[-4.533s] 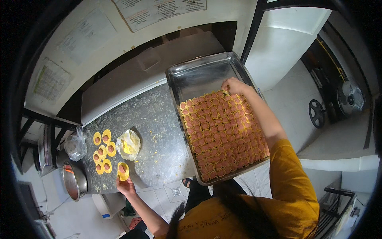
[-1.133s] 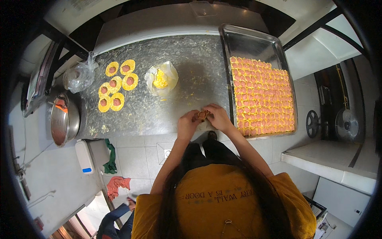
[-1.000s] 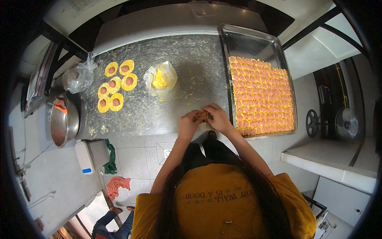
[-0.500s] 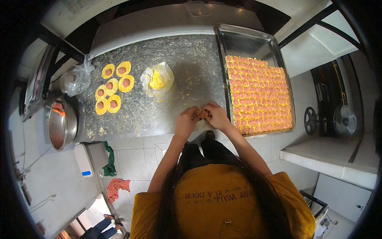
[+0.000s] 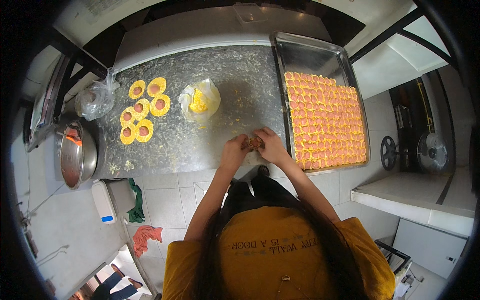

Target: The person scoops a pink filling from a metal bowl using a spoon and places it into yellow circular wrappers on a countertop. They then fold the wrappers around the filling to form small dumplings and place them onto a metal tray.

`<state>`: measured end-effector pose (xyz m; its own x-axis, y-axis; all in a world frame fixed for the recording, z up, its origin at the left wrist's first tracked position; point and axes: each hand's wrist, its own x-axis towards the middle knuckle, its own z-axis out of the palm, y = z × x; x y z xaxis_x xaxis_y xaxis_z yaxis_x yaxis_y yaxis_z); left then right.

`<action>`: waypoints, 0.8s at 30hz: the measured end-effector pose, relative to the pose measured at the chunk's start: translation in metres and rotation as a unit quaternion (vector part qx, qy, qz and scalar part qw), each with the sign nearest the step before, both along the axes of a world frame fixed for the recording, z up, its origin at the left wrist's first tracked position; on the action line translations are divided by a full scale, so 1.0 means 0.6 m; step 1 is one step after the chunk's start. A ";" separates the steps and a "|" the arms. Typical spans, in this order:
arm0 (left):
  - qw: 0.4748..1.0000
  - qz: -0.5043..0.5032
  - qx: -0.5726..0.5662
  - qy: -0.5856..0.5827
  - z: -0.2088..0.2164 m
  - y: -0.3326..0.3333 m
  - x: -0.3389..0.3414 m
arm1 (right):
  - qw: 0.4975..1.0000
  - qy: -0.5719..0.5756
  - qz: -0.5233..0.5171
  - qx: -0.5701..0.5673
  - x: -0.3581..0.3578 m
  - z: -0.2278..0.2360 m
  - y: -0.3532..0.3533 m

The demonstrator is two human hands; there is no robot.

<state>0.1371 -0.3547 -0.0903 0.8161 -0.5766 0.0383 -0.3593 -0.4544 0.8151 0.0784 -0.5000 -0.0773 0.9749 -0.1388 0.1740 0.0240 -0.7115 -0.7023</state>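
Over the near edge of the speckled table, my left hand and my right hand are closed around one small dumpling. Pinkish filling shows at its open top, ringed by wrapper; fingers cover its sides. To the left lie several flat round yellow wrappers, each with a lump of meat filling on it. Between them and my hands, crumbly yellow topping sits in a crumpled whitish wrapping. Just right of my right hand, a metal tray holds packed rows of open-topped dumplings.
A steel bowl of filling, with an orange-handled tool, stands off the table's left end beside a clear plastic bag. A fan is at the right. Another person's legs show at lower left.
Both hands stay around the dumpling, with small finger shifts; its round top now shows more plainly. The other person's feet have shifted slightly. Wrappers and tray stay as they were.
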 end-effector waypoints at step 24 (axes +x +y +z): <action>0.997 -0.064 0.043 -0.022 0.003 -0.013 0.004 | 0.999 0.010 -0.004 -0.032 -0.005 -0.015 -0.014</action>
<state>0.1396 -0.3623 -0.0884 0.7349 -0.6779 0.0174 -0.4526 -0.4712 0.7570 0.0753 -0.5083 -0.0862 0.9774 -0.1353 0.1622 0.0044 -0.7548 -0.6559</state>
